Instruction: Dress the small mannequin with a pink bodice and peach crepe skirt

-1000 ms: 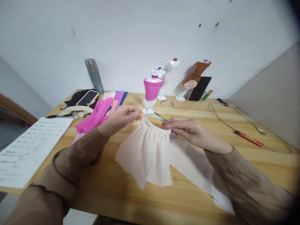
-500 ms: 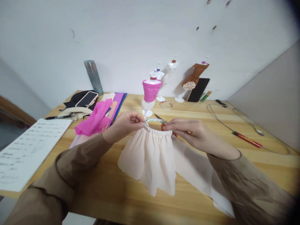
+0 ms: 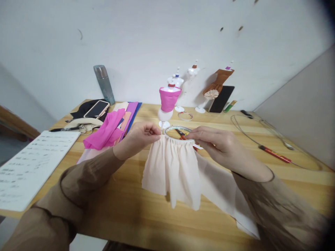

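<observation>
A cream fabric piece (image 3: 172, 167), gathered in pleats along its top edge, hangs between my hands above the table. My left hand (image 3: 142, 139) is closed, with thumb and fingers pinching the fabric's upper left corner. In my right hand (image 3: 220, 144) is a roll of tape (image 3: 179, 128) with a printed inner core, its near rim running along the gathered edge. A short white strip sticks out below the right fingers. Scissors (image 3: 181, 135) with orange handles show partly through the ring. More cream fabric (image 3: 222, 184) lies under the right forearm.
A small mannequin (image 3: 170, 99) wrapped in pink stands just beyond my hands, with several others behind. Pink cloth (image 3: 106, 130) and a phone (image 3: 96, 109) lie left, near a flask (image 3: 104, 83) and a written sheet (image 3: 34, 167). A red-handled tool (image 3: 274, 154) with a cable lies right.
The gathered fabric has swung to the right and its lower edge has risen. The tape roll has moved slightly right and up, tilting so more of its opening shows. Both hands keep their hold.
</observation>
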A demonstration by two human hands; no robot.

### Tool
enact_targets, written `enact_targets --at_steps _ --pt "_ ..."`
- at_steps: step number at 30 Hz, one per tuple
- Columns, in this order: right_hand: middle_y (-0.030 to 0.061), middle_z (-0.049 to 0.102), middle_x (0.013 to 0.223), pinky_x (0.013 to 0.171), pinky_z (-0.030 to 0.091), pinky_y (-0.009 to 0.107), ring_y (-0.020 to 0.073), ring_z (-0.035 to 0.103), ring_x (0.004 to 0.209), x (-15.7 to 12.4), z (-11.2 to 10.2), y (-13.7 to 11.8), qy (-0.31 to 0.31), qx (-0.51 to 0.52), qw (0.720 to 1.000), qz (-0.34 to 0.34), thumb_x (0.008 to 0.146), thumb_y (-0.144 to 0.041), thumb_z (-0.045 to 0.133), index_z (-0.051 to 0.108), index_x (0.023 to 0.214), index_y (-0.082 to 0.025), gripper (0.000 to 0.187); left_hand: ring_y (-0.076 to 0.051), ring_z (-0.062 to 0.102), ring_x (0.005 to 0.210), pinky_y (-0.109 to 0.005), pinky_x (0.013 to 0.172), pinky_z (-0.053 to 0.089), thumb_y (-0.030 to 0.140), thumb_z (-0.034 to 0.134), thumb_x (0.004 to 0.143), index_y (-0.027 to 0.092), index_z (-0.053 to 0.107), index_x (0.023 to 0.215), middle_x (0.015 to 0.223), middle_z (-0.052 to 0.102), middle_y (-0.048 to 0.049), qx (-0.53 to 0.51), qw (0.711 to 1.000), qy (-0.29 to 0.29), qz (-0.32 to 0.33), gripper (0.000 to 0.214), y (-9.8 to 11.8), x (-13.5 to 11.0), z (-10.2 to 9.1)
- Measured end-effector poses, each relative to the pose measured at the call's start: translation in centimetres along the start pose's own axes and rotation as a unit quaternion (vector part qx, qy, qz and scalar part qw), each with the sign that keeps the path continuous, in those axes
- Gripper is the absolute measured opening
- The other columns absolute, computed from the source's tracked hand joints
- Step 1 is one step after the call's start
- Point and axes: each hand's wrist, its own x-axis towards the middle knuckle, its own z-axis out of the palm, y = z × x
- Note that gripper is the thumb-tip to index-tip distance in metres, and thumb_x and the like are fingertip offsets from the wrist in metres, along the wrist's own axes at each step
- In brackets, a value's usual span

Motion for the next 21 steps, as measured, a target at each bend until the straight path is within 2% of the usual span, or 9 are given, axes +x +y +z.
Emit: enact_targets --at_steps 14,21 --pt "0.0087 0.067 0.093 0.072 0.050 0.032 0.0200 0.065 0.086 0.15 -0.26 0.28 -0.003 -0.010 1.000 -0.001 0.092 -0.017 0.043 0.068 0.100 -0.021 0.026 -0.010 0.057 0.068 -0.024 0.068 0.048 0.020 0.067 0.069 0.014 0.059 0.070 0.070 0.061 0.0010 0.031 0.998 -0.039 0.027 0.010 0.56 -0.08 -0.64" --pt "0.0082 0.066 0.096 0.075 0.049 0.032 0.0196 0.063 0.088 -0.09 -0.22 0.76 -0.026 0.018 0.999 0.013 0.093 -0.019 0.044 0.066 0.105 -0.022 0.026 -0.010 0.057 0.070 -0.023 0.066 0.048 0.020 0.062 0.072 0.013 0.061 0.077 0.073 0.060 0.0000 0.084 0.995 -0.025 0.055 0.009 0.32 0.01 -0.98"
